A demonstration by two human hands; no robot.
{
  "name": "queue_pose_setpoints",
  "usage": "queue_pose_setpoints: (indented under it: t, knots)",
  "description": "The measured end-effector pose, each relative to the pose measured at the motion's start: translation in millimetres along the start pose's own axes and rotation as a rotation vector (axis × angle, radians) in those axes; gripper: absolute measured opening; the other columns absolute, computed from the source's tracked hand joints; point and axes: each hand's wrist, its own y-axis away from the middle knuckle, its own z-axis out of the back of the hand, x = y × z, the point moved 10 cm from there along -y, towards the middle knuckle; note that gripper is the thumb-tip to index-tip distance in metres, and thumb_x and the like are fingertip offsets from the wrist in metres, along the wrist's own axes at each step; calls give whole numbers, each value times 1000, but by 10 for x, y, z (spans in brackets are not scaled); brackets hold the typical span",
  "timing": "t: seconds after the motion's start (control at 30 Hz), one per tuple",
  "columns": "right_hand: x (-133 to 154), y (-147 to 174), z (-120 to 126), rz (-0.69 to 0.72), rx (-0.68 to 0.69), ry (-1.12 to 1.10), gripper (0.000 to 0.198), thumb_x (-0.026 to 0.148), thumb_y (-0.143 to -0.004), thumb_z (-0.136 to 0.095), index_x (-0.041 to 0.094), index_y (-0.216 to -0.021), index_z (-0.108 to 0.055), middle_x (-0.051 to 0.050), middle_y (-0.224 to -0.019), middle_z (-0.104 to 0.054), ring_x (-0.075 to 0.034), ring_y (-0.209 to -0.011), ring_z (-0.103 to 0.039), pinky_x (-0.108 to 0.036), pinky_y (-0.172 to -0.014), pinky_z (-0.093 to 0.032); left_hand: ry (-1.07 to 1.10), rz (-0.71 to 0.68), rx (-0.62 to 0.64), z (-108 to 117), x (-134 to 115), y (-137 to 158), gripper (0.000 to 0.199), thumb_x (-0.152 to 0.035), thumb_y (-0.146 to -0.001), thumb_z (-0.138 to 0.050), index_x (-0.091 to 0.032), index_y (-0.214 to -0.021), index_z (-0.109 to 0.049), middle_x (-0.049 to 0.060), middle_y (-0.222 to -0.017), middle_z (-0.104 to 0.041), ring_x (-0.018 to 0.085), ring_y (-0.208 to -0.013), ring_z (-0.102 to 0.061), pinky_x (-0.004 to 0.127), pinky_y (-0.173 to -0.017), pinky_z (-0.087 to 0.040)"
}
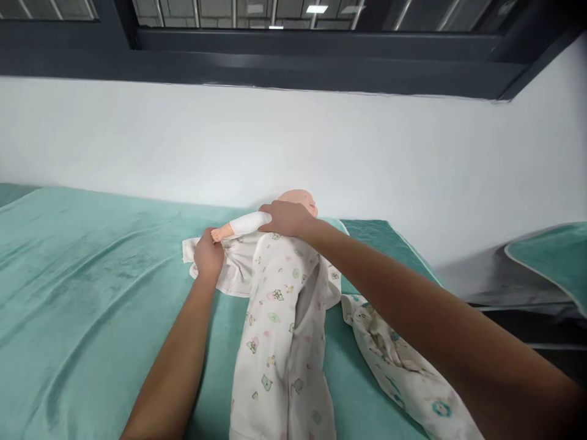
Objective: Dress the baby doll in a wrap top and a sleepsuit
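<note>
Pinching the small hand [221, 233] of a baby doll [301, 197], the left hand [209, 255] has its fingers closed. Right hand [288, 218] lies across the doll's shoulder, fingertips at the white-covered upper arm [250, 223]; gripping or only resting, cannot tell. Doll on green bedspread [110, 293], head near white wall [183, 134]. Printed baby garment [275, 342] over its trunk. Second printed cloth [398, 360] to the right, partly behind the forearm.
</note>
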Motion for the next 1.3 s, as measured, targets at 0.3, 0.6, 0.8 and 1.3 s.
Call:
queue_pose_setpoints:
  t: [0.3,0.6,0.8,1.3]
  knots:
    - [305,-137,-312,48,-2,9,35,47,-87,-60,22,-112,-66,-10,-109,-71,-27,-91,-67,-33,-72,-47,-401,-296,59,-176,-383,63,29,-15,-89,-49,-21,-116,-60,12,-112,-68,31,-112,-60,46,-100,-41]
    - [-594,715,-319,-342,-530,-584,43,35,-98,-35,19,-128,-62,-10,-136,-64,-23,-125,-57,-37,-107,-42,-404,-497,107,-302,-638,173,50,-31,-94,-52,-19,-143,-46,16,-130,-61,33,-118,-56,44,-95,-44]
    - [-1150,1196,-710,-520,-745,-639,46,38,-93,-42,16,-128,-62,-14,-133,-65,-27,-123,-56,-44,-108,-41,-504,-433,57,-265,-540,130,45,-29,-97,-44,-18,-141,-47,18,-128,-60,34,-119,-55,45,-95,-44]
    - [-1110,969,-741,-468,-535,-437,40,27,-95,-42,23,-132,-58,-8,-137,-62,-26,-130,-51,-48,-119,-20,-73,-453,49,-108,-819,234,48,-6,-83,-47,-21,-126,-61,8,-133,-62,26,-127,-53,45,-114,-39]
